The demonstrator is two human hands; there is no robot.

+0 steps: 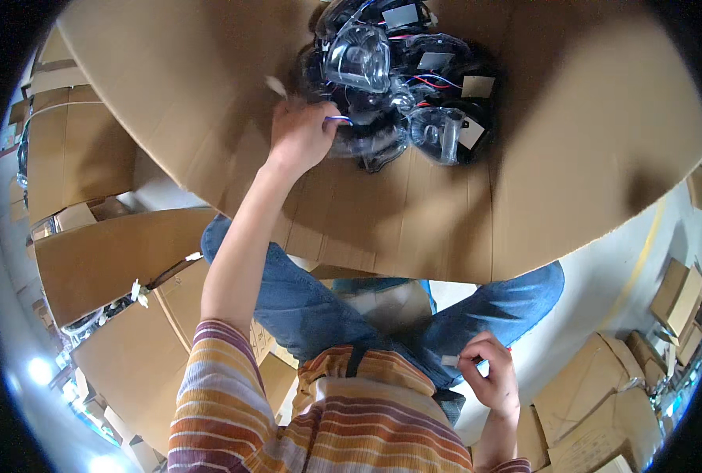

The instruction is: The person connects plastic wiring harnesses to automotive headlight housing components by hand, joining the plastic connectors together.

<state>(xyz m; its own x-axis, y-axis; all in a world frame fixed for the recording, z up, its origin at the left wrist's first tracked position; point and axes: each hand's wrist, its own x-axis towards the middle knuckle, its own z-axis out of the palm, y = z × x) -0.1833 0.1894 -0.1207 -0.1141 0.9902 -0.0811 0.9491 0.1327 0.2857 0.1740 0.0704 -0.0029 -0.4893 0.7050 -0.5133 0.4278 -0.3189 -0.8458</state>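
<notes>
- Fingers [317,113] of the left hand [299,135] clench on a wire among black lamp units [402,79], upper centre, on a cardboard sheet [414,221].
- Right hand [491,378], lower right, pinches a small white tag [450,360].

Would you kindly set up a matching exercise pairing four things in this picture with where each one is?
Things:
1. left hand
2. right hand
3. pile of dark lamp parts
4. stacked cardboard boxes

Places:
A. low by the lap, pinching a small pale label
B. on the floor, lower right
C. stretched out to the pile's edge
D. at the far end of the large cardboard sheet

Pairs: 1-C, 2-A, 3-D, 4-B
</notes>
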